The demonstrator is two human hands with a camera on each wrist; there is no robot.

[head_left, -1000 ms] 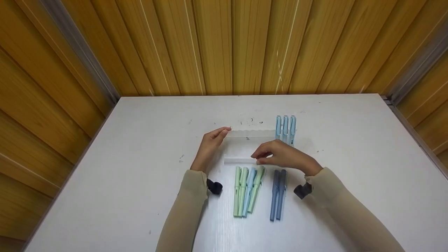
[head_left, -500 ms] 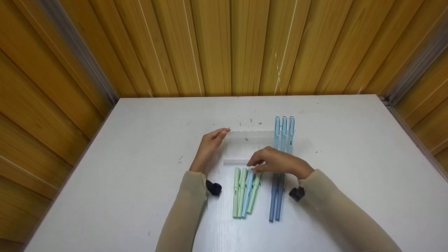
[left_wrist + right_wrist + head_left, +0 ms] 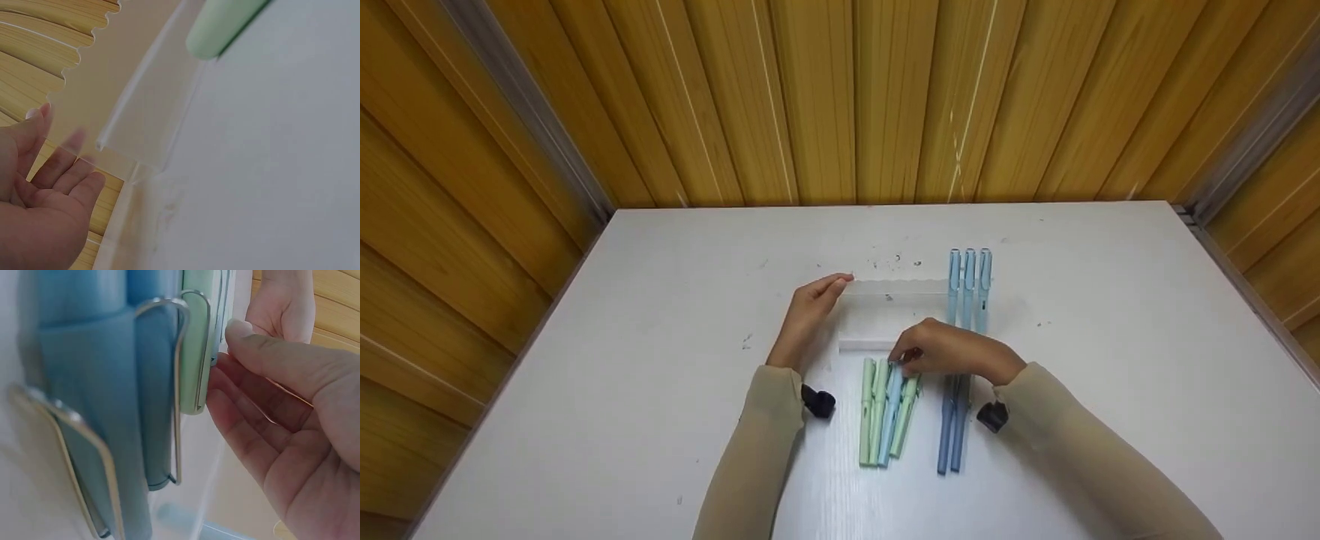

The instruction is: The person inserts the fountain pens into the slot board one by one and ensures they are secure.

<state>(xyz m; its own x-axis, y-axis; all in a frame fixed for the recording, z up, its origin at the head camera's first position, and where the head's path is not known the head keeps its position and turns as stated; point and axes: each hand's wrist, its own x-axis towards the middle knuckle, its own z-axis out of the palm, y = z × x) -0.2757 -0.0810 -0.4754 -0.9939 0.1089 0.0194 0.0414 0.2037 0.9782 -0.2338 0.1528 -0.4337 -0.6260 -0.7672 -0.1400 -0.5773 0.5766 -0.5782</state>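
My left hand (image 3: 811, 309) pinches the left end of a clear plastic pen rack (image 3: 894, 287) with a scalloped back edge; in the left wrist view its thumb and finger grip the rack's corner. My right hand (image 3: 956, 351) is in front of the rack, thumb and fingers pinching the cap end of a light blue pen (image 3: 891, 424). This pen lies on the table between green pens (image 3: 865, 427), two to its left and one green pen (image 3: 905, 426) to its right. The right wrist view shows the fingertips around the light blue pen, partly hidden behind the nearer green pen.
Three light blue pens (image 3: 969, 274) lie side by side across the rack's right end. Two dark blue pens (image 3: 945, 442) lie on the white table (image 3: 660, 360), under the right wrist. Wooden panelling (image 3: 825, 97) rises behind the table.
My right hand has moved from the rack's front edge down toward me, onto the light blue pen's cap end, and its fingers have closed there. My left hand stays at the rack.
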